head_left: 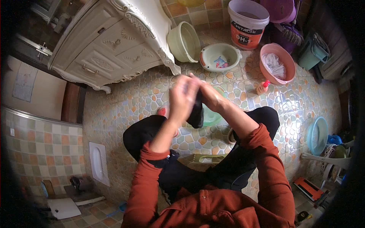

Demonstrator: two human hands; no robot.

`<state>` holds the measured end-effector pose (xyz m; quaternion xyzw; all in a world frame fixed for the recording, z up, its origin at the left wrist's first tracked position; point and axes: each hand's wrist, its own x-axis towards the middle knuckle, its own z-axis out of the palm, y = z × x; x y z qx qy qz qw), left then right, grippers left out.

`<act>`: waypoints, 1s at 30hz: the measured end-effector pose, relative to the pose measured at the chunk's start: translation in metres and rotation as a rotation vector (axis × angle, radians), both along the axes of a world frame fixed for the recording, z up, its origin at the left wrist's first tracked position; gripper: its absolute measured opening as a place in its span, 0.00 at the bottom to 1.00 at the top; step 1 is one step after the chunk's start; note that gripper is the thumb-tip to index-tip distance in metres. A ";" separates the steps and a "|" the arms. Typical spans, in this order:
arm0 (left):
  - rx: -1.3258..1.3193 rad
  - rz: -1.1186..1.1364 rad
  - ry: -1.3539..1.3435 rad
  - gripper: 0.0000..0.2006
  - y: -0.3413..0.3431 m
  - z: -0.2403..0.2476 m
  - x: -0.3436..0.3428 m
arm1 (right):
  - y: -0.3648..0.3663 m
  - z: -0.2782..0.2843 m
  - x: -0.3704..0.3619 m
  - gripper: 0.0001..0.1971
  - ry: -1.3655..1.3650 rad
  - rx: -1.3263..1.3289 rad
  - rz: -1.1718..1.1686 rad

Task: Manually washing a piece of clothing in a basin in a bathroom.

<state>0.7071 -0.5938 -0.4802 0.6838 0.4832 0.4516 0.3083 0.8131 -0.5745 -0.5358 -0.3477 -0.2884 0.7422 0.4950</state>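
Both my hands are up close together over a pale green basin (213, 117) on the floor. Between them hangs a black sock-like cloth (196, 114), its lower end beside the basin's left rim. My left hand (182, 97) is closed on it, its fingers smeared by motion. From the other side, my right hand (208, 92) grips the upper part of the cloth. Its fingertips are partly hidden behind the left hand. My knees stand to either side of the basin.
Ahead are a cream cabinet (110, 41), a tall green basin (180, 45), a patterned baby basin (217, 65) and a paint bucket (247, 32). A pink basin (287, 68) with white cloth and a red-capped bottle (262, 88) stand right. A blue basin (317, 135) leans far right.
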 end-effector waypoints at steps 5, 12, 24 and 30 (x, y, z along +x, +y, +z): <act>0.586 -0.048 0.478 0.09 0.008 -0.027 0.014 | -0.009 -0.015 -0.010 0.15 0.027 -0.002 0.105; 0.479 0.122 0.384 0.08 0.010 -0.038 0.032 | -0.024 -0.008 0.009 0.16 -0.183 0.169 -0.068; -0.132 -0.449 0.078 0.29 0.041 -0.009 -0.030 | 0.005 0.024 0.037 0.09 0.236 0.028 0.112; -0.108 -0.202 0.461 0.16 0.039 0.014 -0.041 | 0.007 0.004 0.030 0.09 -0.209 0.272 -0.058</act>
